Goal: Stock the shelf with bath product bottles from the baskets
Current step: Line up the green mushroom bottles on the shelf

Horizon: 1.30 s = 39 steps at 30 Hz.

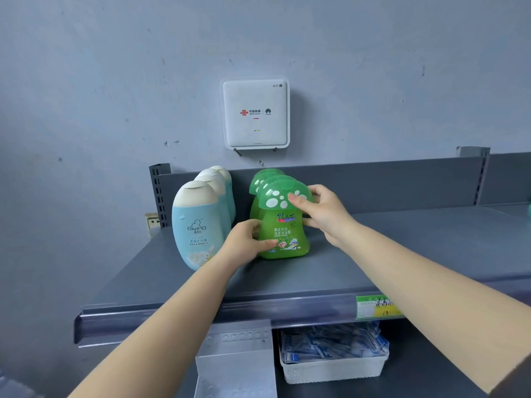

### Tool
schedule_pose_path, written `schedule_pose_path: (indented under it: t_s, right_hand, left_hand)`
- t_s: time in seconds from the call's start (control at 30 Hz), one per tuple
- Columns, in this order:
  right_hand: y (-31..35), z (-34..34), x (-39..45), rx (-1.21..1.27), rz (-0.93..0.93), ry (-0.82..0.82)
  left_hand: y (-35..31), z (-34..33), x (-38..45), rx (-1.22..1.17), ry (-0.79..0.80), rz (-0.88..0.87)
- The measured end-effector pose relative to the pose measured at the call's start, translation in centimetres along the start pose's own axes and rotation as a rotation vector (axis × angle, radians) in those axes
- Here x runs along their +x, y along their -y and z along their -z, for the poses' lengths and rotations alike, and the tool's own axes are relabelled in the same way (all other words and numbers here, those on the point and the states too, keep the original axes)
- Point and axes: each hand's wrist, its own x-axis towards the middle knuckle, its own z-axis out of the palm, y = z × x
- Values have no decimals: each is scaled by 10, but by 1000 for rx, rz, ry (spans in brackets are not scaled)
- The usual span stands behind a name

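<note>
Blue bottles: a row of smooth, egg-shaped light blue bottles point(198, 228) with cream caps stands near the shelf's left back corner, one behind the other. I do not touch them.
My left hand: my left hand point(247, 242) holds the low left side of the front green bottle. My thumb lies across the picture label, and my fingers curl round the side.
Green bottle: the front green bottle point(283, 222) stands upright between my two hands, at the head of a row of green bottles point(263, 179) that runs to the shelf's back wall. It is shiny, see-through green plastic. Its cap looks like a mushroom top with white spots.
My right hand: my right hand point(321, 214) grips the right side of the same bottle, up by the cap. My thumb presses the front of the cap, and my fingers wrap behind.
Shelf: the shelf point(402, 254) is flat, dull grey metal. Its front edge has a clear plastic strip with a green and yellow price tag point(375, 307).
Wall: a white square box point(255, 113) with rounded corners hangs above the shelf.
</note>
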Motion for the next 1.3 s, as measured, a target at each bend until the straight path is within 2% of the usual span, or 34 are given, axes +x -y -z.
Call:
schedule_pose_path:
  t_s: [0.17, 0.43, 0.63, 0.73, 0.8, 0.87, 0.97, 1.13, 1.3]
  right_hand:
    - [-8, -2, 9, -106, 37, 23]
    - [-14, -6, 17, -288, 121, -73]
    - [-5, 0, 13, -433, 94, -22]
    - [0, 12, 8, -496, 123, -50]
    - [4, 23, 1, -531, 167, -95]
    - [10, 36, -10, -555, 217, -131]
    - [19, 59, -32, -654, 292, -134]
    - [29, 122, -85, -1080, 437, -140]
    - [20, 210, -154, -1481, 372, -185]
  left_hand:
    - [6, 1, 6, 77, -23, 30]
    - [2, -2, 6, 233, -91, 51]
    - [-18, 0, -7, 262, -133, 42]
    - [-44, 6, -24, 454, -159, 20]
    - [-60, 10, -36, 616, -235, 30]
    - [-76, 8, -45, 680, -299, 18]
    - [-100, -13, -52, 653, -314, -114]
    - [-135, -91, -57, 559, -189, -416]
    - [-161, -193, -67, 592, 2, -568]
